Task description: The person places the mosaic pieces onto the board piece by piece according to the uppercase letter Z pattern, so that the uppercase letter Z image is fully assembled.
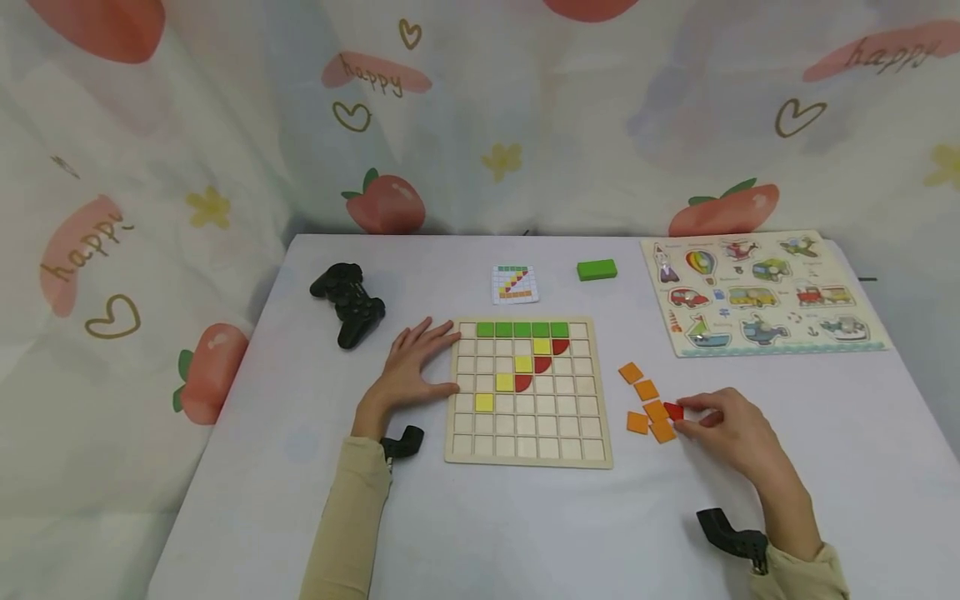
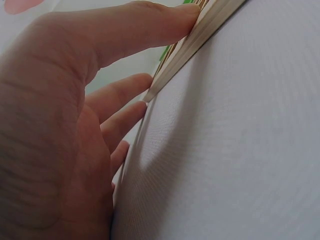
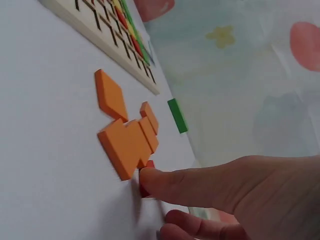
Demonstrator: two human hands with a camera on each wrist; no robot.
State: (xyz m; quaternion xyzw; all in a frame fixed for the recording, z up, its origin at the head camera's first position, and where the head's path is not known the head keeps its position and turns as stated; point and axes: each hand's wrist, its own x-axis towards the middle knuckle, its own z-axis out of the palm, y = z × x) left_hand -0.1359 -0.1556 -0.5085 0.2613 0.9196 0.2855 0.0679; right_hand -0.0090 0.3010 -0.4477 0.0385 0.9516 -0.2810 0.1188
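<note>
A wooden grid board [image 1: 558,425] lies flat on the table. Its top part carries a row of several green tiles [image 1: 522,330], with yellow squares [image 1: 484,402] in a diagonal below and three red quarter-round tiles [image 1: 522,382] beside them. My left hand [image 1: 408,367] rests at the board's left edge, fingers spread and thumb tip touching the rim. To the right of the board, my right hand [image 1: 731,429] pinches a small red tile [image 1: 672,411] between thumb and fingers. That tile is beside a loose cluster of orange square tiles [image 1: 637,422], and the thumb [image 3: 165,182] partly covers it.
Behind the board lie a small pattern card [image 1: 515,285] and a green block [image 1: 597,269]. A black game controller [image 1: 349,304] sits at the back left. At the back right is a picture puzzle board [image 1: 765,296]. A printed curtain [image 1: 480,108] hangs behind the table.
</note>
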